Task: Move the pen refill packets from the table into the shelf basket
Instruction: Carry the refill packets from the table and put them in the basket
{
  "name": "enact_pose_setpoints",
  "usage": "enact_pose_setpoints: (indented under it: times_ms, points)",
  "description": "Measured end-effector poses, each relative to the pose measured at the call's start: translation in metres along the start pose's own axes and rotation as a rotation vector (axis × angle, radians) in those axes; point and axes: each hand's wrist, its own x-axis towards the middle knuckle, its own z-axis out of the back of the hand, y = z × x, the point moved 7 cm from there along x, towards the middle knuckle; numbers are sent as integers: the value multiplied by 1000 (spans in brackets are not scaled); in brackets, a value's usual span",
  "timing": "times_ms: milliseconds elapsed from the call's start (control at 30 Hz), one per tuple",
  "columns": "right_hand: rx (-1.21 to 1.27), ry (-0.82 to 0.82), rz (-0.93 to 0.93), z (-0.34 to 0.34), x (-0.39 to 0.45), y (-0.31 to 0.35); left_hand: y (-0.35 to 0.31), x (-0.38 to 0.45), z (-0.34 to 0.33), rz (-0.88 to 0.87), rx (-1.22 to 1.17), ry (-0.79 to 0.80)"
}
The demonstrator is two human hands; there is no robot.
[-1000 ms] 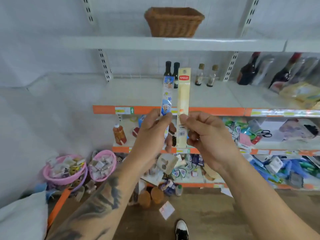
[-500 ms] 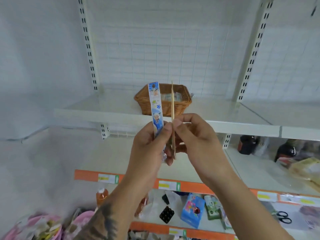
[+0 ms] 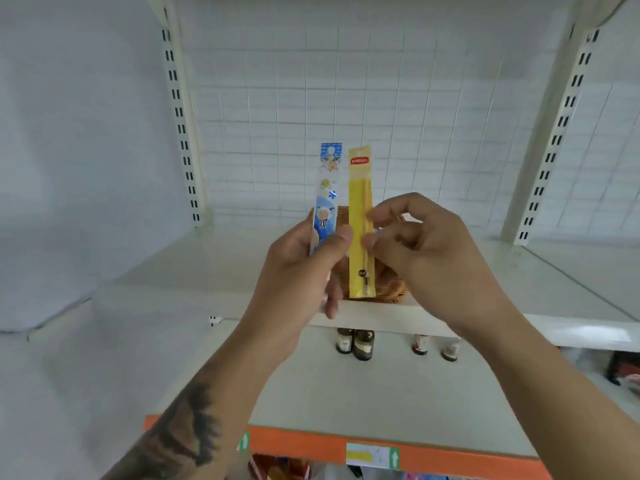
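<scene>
Two long pen refill packets stand upright side by side in front of me. My left hand (image 3: 304, 271) grips the blue cartoon-printed packet (image 3: 327, 188) by its lower half. The fingertips and thumb of my right hand (image 3: 426, 258) pinch the right edge of the yellow packet (image 3: 360, 188). Behind both hands the woven shelf basket (image 3: 393, 289) sits on the white upper shelf (image 3: 173, 271). Only slivers of the basket show, and its inside is hidden.
Small dark bottles (image 3: 355, 342) stand on the shelf below, under the basket. An orange price rail (image 3: 311, 445) edges that lower shelf. Slotted uprights (image 3: 181, 126) and a white wire grid back (image 3: 346, 116) frame the upper bay.
Both hands have risen with the packets to the basket's height, now covering it. The yellow packet turned from edge-on to face-on. My view tilted up.
</scene>
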Motion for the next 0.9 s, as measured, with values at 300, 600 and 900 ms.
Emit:
enact_pose_setpoints:
  times_ms: [300, 600, 900]
  points:
    - [-362, 132, -431, -20, 116, -75, 16, 32, 36, 104, -89, -6]
    - [-892, 224, -265, -41, 131, -79, 29, 25, 37, 114, -77, -19]
    - [-431, -130, 241, -21, 30, 1, 38, 2, 18, 266, -188, -28]
